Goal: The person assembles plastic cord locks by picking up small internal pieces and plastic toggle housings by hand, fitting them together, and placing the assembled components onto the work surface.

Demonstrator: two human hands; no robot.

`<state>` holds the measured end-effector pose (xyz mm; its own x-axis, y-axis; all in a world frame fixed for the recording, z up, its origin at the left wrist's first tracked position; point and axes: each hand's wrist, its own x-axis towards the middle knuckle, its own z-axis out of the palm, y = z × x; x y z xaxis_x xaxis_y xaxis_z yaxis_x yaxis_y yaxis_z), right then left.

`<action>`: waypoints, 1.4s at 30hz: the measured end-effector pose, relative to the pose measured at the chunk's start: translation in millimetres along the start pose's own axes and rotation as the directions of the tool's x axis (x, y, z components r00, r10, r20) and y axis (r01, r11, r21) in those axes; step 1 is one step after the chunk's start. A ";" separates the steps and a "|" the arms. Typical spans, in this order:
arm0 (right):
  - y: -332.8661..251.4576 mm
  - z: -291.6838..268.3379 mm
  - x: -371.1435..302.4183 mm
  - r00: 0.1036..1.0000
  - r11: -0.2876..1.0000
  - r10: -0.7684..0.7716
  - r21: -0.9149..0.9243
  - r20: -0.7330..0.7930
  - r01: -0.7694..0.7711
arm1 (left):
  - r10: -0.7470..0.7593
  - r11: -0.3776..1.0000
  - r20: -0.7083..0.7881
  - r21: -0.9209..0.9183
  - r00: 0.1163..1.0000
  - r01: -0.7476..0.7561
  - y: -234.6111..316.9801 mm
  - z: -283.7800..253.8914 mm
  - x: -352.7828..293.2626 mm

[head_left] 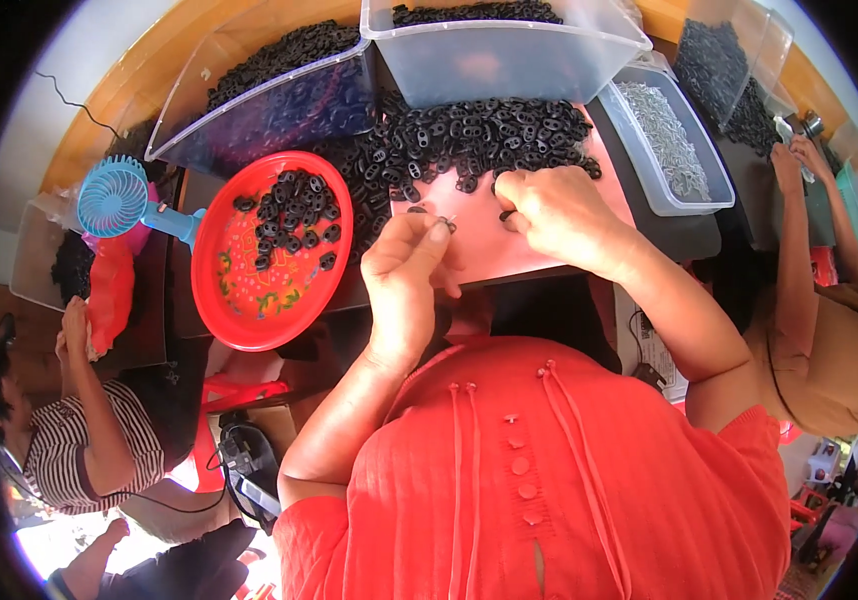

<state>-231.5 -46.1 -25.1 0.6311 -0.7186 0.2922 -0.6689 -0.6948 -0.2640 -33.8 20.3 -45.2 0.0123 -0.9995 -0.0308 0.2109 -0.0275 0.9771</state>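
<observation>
My left hand (404, 280) is closed in a pinch over the near edge of a pink sheet (489, 250). Between its thumb and forefinger is a small dark piece (449, 226) with a thin, shiny tip; its exact kind is too small to make out. To the right, my right hand (564, 215) bends its fingers around a small black plastic piece (506, 214), mostly hidden by the fingers. Just beyond both hands spreads a heap of black two-holed plastic pieces (489, 140). A red oval tray (211, 270) with similar black pieces stands left of my left hand.
Clear plastic bins (509, 65) of black pieces line the back. A white tub (694, 208) of small silver metal parts (664, 135) sits right. A blue handheld fan (114, 197) stands left. Co-workers sit at left (99, 430) and right (829, 350).
</observation>
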 end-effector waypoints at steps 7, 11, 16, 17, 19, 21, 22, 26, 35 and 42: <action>-46.3 15.1 8.4 0.887 0.815 -0.146 0.454 -0.438 0.359 | 0.081 0.891 -0.071 -0.441 0.994 -0.104 24.8 15.3 20.6; -62.2 22.7 7.5 0.937 0.652 0.066 0.726 -0.342 0.219 | 0.030 0.904 -0.092 -0.421 0.995 -0.066 31.3 21.9 25.1; -69.9 24.5 -0.9 0.958 0.225 0.275 0.964 0.080 -0.145 | 0.025 0.877 -0.130 -0.474 0.991 -0.085 21.9 23.9 19.2; -69.1 24.4 -1.9 0.957 0.227 0.278 0.963 0.079 -0.146 | 0.003 0.886 -0.138 -0.459 0.990 -0.067 19.5 24.8 18.8; -67.7 24.3 -4.2 0.965 0.312 0.262 0.948 -0.025 -0.060 | -0.012 0.875 -0.135 -0.480 0.991 -0.055 13.8 24.7 17.5; -60.0 23.6 -7.2 0.937 0.376 0.344 0.924 -0.062 -0.077 | 0.095 0.888 -0.146 -0.435 0.985 -0.150 1.2 19.7 18.5; -50.8 22.9 -5.6 0.930 0.371 0.354 0.928 -0.101 -0.040 | 0.107 0.907 -0.183 -0.386 0.977 -0.171 2.2 23.2 15.6; -29.8 -0.9 7.3 0.918 0.321 0.393 0.942 -0.042 -0.094 | 0.099 0.974 -0.074 -0.196 0.992 -0.111 -2.5 12.8 6.1; -19.3 -3.1 11.5 0.959 0.354 0.283 0.926 0.026 -0.129 | 0.057 0.982 -0.062 -0.178 0.996 -0.067 0.8 16.6 2.5; -16.5 -4.5 11.5 0.970 0.350 0.240 0.929 0.035 -0.120 | 0.076 0.990 -0.068 -0.111 0.995 -0.083 -1.5 13.4 3.5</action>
<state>-215.0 -42.8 -13.2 0.4650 -0.8651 0.1881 0.0554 -0.1836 -0.9814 -47.2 16.7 -44.0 0.0945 -0.9951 0.0289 0.3163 0.0576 0.9469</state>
